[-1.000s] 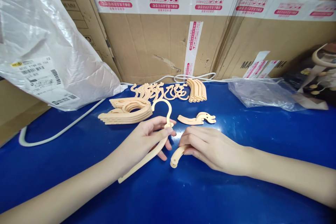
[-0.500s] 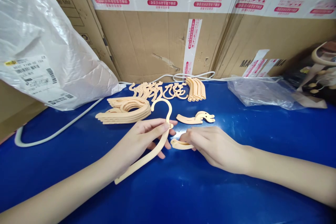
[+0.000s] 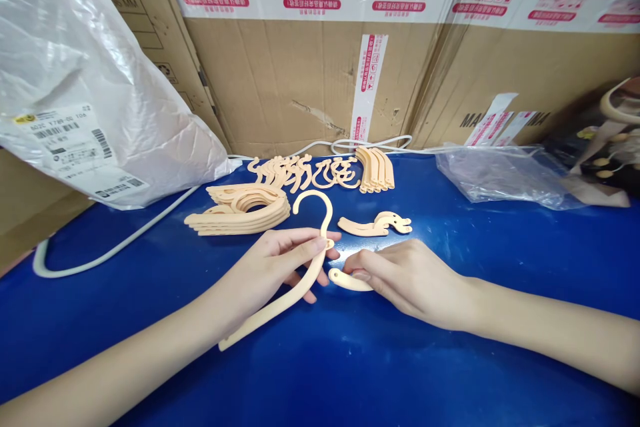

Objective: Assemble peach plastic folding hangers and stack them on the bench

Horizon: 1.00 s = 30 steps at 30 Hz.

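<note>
My left hand (image 3: 287, 257) grips a cream plastic hanger piece (image 3: 280, 307), a curved arm with a hook (image 3: 327, 207) joined at its top. The hook points up and the arm slants down toward me. To the right, my right hand (image 3: 400, 277) pinches a second hanger arm (image 3: 350, 281); its holed end sticks out toward the left hand, and the rest is hidden by the fingers. A small gap separates the two pieces. Just beyond the right hand lies a folded hanger piece (image 3: 373, 225) on the blue table.
Behind my left hand is a stack of folded hangers (image 3: 240, 217). Farther back lie loose hooks (image 3: 335, 173) and a row of hanger arms (image 3: 376, 170). A white cable (image 3: 115, 255), a plastic bag (image 3: 500, 177), a white parcel (image 3: 95, 100) and cardboard boxes (image 3: 280, 80) line the back.
The arm piece in my right hand has turned, so its holed end now faces up more plainly. My left hand keeps its hold on the hooked piece.
</note>
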Motion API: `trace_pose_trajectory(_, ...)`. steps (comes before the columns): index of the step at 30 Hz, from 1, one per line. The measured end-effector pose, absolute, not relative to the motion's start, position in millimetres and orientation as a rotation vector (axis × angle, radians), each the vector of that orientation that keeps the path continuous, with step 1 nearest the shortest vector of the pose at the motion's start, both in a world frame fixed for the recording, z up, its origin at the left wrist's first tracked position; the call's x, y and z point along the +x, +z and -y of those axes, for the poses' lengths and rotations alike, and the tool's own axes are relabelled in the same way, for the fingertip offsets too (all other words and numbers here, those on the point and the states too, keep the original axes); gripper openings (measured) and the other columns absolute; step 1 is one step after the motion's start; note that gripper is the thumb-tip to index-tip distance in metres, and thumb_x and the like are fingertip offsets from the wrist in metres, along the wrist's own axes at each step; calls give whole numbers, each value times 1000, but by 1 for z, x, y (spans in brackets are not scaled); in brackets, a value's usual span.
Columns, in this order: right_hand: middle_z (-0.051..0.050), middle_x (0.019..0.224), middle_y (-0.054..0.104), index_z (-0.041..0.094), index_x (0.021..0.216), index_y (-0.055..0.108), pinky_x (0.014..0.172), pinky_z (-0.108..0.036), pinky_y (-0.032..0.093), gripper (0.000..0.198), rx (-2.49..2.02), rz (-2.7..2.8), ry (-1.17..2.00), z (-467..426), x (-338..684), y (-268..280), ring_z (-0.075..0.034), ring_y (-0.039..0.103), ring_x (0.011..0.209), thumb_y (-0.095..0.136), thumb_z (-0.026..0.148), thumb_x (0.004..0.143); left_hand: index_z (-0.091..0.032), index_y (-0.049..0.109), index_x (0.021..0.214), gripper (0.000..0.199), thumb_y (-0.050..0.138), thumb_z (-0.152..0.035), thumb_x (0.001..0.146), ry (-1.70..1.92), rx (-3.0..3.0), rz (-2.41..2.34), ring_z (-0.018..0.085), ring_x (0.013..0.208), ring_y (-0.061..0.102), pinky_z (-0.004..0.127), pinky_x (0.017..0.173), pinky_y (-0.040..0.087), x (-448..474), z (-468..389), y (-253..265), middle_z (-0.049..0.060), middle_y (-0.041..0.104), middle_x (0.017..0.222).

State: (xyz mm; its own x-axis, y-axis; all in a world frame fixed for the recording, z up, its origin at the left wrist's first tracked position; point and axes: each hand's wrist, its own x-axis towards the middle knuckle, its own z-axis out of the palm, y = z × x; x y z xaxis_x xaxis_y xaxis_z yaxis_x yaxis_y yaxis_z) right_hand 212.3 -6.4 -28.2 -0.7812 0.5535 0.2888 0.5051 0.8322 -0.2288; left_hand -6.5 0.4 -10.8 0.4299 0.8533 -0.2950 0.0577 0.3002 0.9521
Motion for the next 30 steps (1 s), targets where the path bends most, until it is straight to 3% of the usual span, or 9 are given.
trace_pose_trajectory(5, -4, 64, 63, 13, 91, 58, 50, -27, 34, 45, -820, 2728, 197, 7, 211, -26, -13, 54, 52, 18, 30, 102, -20, 72, 100, 23, 65, -35, 84, 657, 1162, -995, 12, 66, 63, 18, 49, 56, -6, -1, -11, 4, 68, 93)
trace_pose_trajectory(11, -3, 73, 65, 15, 96, 56, 55, -25, 35, 32, -785, 2673, 381, 8, 213, -26, -13, 58, 61, 31, 34, 101, -17, 70, 100, 22, 62, -32, 85, 632, 1151, -1039, 13, 68, 64, 19, 50, 56, -4, -1, -7, 6, 69, 95)
trace_pose_trajectory(17, -3, 75, 67, 17, 92, 55, 57, -24, 37, 26, -871, 2620, 416, 8, 211, -26, -13, 61, 63, 38, 35, 99, -14, 70, 91, 22, 60, -33, 86, 578, 1215, -1020, 11, 63, 61, 17, 51, 55, -5, -1, -6, 2, 63, 71)
trace_pose_trajectory(23, -2, 75, 67, 18, 88, 59, 58, -24, 38, 28, -966, 2607, 360, 9, 211, -27, -13, 61, 64, 38, 34, 98, -19, 72, 100, 24, 63, -34, 84, 561, 1161, -986, 10, 57, 60, 14, 40, 49, -8, -2, -5, 1, 60, 79)
trace_pose_trajectory(27, -2, 80, 68, 20, 99, 62, 59, -24, 39, 25, -941, 2584, 305, 9, 212, -29, -14, 63, 68, 42, 33, 98, -22, 72, 104, 23, 62, -31, 85, 527, 1175, -956, 10, 57, 60, 14, 39, 49, -11, -2, -5, 2, 61, 81)
trace_pose_trajectory(30, -1, 81, 69, 20, 105, 62, 59, -25, 40, 24, -928, 2560, 226, 7, 212, -30, -14, 63, 69, 45, 34, 97, -22, 70, 108, 25, 60, -30, 88, 485, 1181, -930, 11, 58, 59, 14, 40, 50, -13, -2, -6, 1, 59, 69)
